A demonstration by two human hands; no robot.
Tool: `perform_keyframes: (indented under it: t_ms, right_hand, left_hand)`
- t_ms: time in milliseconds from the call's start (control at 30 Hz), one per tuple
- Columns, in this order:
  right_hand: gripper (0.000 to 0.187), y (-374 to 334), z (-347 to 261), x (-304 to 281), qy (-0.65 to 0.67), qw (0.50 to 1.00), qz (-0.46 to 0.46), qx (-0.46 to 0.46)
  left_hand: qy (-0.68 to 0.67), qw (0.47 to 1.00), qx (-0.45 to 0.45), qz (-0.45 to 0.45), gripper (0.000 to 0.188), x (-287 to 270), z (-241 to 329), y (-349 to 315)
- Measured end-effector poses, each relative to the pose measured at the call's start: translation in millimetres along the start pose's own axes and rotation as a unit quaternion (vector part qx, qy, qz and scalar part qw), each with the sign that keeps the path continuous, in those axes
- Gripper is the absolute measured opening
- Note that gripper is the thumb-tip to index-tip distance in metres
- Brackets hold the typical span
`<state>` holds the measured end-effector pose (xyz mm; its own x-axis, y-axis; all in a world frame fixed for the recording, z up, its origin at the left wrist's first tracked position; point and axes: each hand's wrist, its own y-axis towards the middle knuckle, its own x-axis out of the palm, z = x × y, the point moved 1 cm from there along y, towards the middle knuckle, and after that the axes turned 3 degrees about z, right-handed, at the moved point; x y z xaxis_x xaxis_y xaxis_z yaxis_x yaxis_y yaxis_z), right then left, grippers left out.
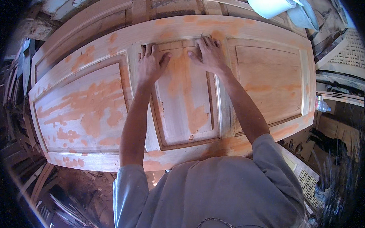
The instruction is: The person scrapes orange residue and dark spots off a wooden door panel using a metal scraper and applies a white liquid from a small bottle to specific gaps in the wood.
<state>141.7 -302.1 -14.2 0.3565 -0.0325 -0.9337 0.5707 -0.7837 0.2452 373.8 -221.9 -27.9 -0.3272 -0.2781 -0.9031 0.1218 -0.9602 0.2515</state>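
A wooden panelled door (pixel 270 107) lies flat in front of me, blotched with orange filler. My left hand (pixel 150 66) rests at the far left corner of its middle panel (pixel 184 98). Its fingers reach forward to the far moulding, with the thumb held apart. At the far right corner of the same panel, my right hand (pixel 209 54) also has its fingertips on the moulding and its thumb spread. A small pale tip shows beside the right fingertips; I cannot tell what it is. Neither hand visibly grips anything.
Another panelled door (pixel 140 9) lies behind this one. Beyond its far right side is a white bucket (pixel 269 2). A plastic bottle (pixel 322 105) stands past the right end, near woven lattice panels (pixel 351 52). Scrap wood (pixel 42 179) lies on the left.
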Motion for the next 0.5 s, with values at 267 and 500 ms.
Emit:
perform_keyframes:
  t_ms: [267,500]
  right_hand:
    - [0.043,1.5,-4.6,-0.7,0.011,1.0,0.005,0.006]
    - [0.04,-1.3,2.4,-10.0,0.023,1.0,0.01,-0.003]
  left_hand:
    - [0.04,0.999,0.01,0.01,0.055,5.7,-4.7,1.4]
    - [0.002,1.0,-0.006,-0.011,0.055,1.5,3.8,2.1]
